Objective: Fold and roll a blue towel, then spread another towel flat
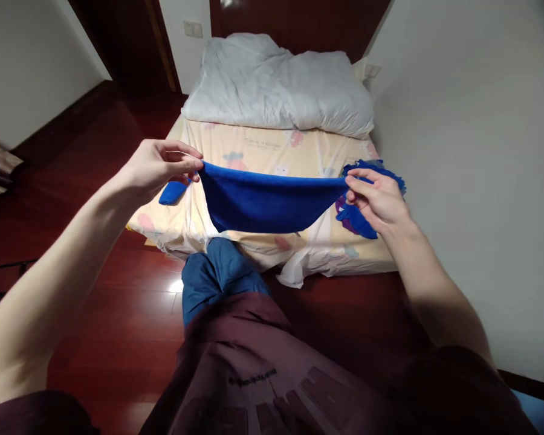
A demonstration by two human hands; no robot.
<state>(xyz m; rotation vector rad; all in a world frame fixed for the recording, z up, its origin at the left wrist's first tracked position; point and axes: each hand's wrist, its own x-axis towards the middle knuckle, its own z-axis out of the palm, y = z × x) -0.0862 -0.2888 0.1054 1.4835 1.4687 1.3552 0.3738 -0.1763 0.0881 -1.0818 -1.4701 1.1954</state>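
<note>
A plain blue cloth is stretched between my two hands over the near part of the bed, its lower edge hanging down. My left hand pinches its upper left corner between thumb and fingers. At the opposite corner, my right hand grips the cloth the same way. Behind my left hand lies a small folded blue cloth, partly hidden by the fingers. A heap of blue and purple cloths rests on the bed behind my right hand, which covers part of it.
The bed's yellow patterned sheet spreads under the cloths. At its far end is a bunched pale grey quilt. A white wall rises on the right. Dark red floorboards run along the left, and my knees are near the bed edge.
</note>
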